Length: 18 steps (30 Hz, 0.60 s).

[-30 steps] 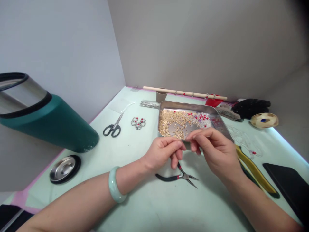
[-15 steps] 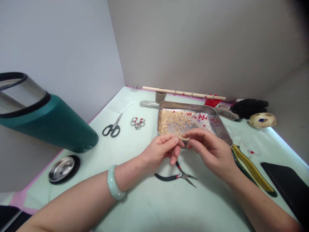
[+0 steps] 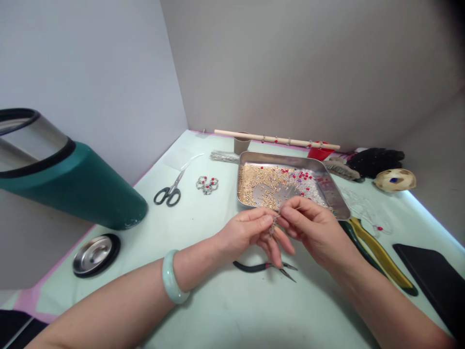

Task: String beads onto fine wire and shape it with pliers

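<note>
Between thumb and forefinger my left hand (image 3: 254, 230) pinches a small piece of twisted silvery wire (image 3: 272, 227), too small to make out fully. My right hand (image 3: 314, 228) is closed in a pinch on a thin wire end that runs out from that piece, close to the left fingertips. Just behind both hands is a metal tray (image 3: 292, 160) with gold, clear and red beads. Under the left fingers lie needle-nose pliers (image 3: 250, 267) with dark handles, partly covered by the hand. A wire ornament with red beads (image 3: 207, 184) rests left of the tray.
Scissors (image 3: 167, 195), a green tumbler (image 3: 90, 184) and its lid (image 3: 96, 254) stand at the left. Yellow-green pliers (image 3: 385, 252) and a black flat object (image 3: 432, 281) lie at the right. A wooden stick (image 3: 250, 136) with rings spans the back, near a bundle of wires (image 3: 224, 156).
My right hand has closed its fingers on the thin wire and come nearer the left hand. The left fingers have shifted and now show the wire piece, covering more of the pliers.
</note>
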Tool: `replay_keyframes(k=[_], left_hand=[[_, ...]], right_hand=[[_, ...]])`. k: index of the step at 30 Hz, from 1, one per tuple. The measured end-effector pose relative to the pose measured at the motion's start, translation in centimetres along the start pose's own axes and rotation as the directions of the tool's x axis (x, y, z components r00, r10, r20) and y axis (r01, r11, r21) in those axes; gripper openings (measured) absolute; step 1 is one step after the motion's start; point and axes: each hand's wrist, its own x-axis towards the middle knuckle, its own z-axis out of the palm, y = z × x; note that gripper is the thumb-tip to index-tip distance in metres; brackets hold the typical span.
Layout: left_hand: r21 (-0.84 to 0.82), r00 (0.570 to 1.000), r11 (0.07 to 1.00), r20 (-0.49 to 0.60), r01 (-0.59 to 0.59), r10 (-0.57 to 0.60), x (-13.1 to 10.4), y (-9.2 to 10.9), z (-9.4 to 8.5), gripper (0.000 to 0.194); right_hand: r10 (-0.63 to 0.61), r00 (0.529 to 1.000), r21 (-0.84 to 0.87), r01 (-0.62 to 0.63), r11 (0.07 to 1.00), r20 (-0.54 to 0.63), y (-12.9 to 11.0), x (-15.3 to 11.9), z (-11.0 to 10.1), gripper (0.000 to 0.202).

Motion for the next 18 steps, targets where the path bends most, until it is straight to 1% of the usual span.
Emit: replay_keyframes(k=[2, 4, 7, 8, 10, 12, 13, 16, 18], left_hand=[[0.019, 0.998, 1.0, -0.058, -0.02, 0.022, 0.2, -0.1, 0.0, 0.03], [0.058, 0.988, 0.998, -0.146, -0.038, 0.047, 0.3, -0.1, 0.1, 0.028], [0.16, 0.955, 0.986, -0.286, -0.039, 0.084, 0.3, -0.1, 0.1, 0.025], [0.188, 0.945, 0.982, -0.314, -0.035, 0.093, 0.3, -0.2, 0.1, 0.025], [0.215, 0.937, 0.976, -0.332, -0.037, 0.109, 0.3, -0.2, 0.1, 0.026], [0.213, 0.934, 0.976, -0.338, -0.046, 0.118, 0.3, -0.2, 0.0, 0.03], [0.202, 0.928, 0.978, -0.351, -0.054, 0.124, 0.3, -0.2, 0.0, 0.033], [0.152, 0.903, 0.986, -0.411, -0.066, 0.124, 0.3, -0.2, 0.0, 0.034], [0.131, 0.895, 0.989, -0.43, -0.065, 0.116, 0.4, -0.1, 0.0, 0.031]], right_hand=[[-0.022, 0.999, -0.064, 0.02, 0.998, -0.035, 0.1, 0.0, -0.2, 0.023], [-0.048, 0.998, -0.127, 0.043, 0.991, -0.041, 0.1, 0.1, -0.3, 0.023], [-0.095, 0.995, -0.232, 0.083, 0.969, -0.042, -0.1, 0.1, -0.1, 0.022], [-0.107, 0.993, -0.27, 0.09, 0.959, -0.046, -0.1, 0.1, 0.0, 0.023], [-0.113, 0.993, -0.344, 0.093, 0.934, -0.037, -0.2, 0.0, 0.2, 0.026], [-0.094, 0.995, -0.422, 0.09, 0.902, 0.011, -0.4, -0.2, 0.3, 0.032], [-0.074, 0.996, -0.458, 0.091, 0.884, 0.055, -0.4, -0.4, 0.4, 0.035], [-0.021, 0.986, -0.523, 0.106, 0.846, 0.166, -0.5, -0.7, 0.7, 0.036], [-0.018, 0.985, -0.517, 0.107, 0.849, 0.174, -0.3, -0.7, 1.1, 0.034]])
